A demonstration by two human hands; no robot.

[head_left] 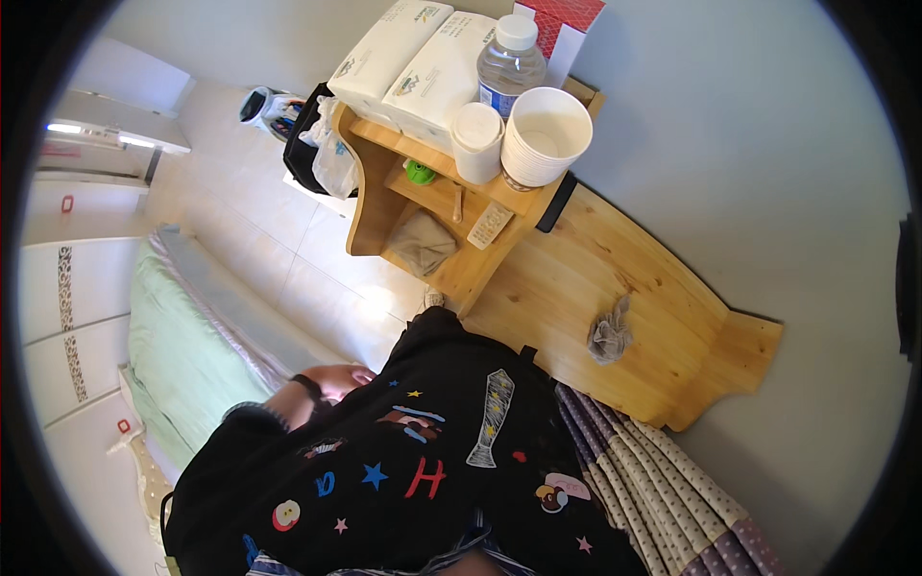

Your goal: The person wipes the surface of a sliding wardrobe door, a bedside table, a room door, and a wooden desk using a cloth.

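Observation:
My left hand (338, 380), with a dark band at the wrist, is at the left side of my black apron (423, 422). The apron's edge partly covers its fingers, so I cannot tell whether they hold anything. No part of my right hand shows. Ahead of me stands a light wooden shelf unit (360, 230). A crumpled grey cloth (609, 331) lies on the wooden top (538, 298) to its right. Another grey-brown cloth (423, 243) sits in the unit's lower compartment, beside a pale remote control (490, 225).
On the unit stand white tissue packs (389, 53), a clear bottle (511, 62), stacked paper cups (545, 139) and a red box (567, 24). A black bin (307, 144) is at its left. A bed (182, 336) lies left; a dotted curtain (663, 480) hangs right.

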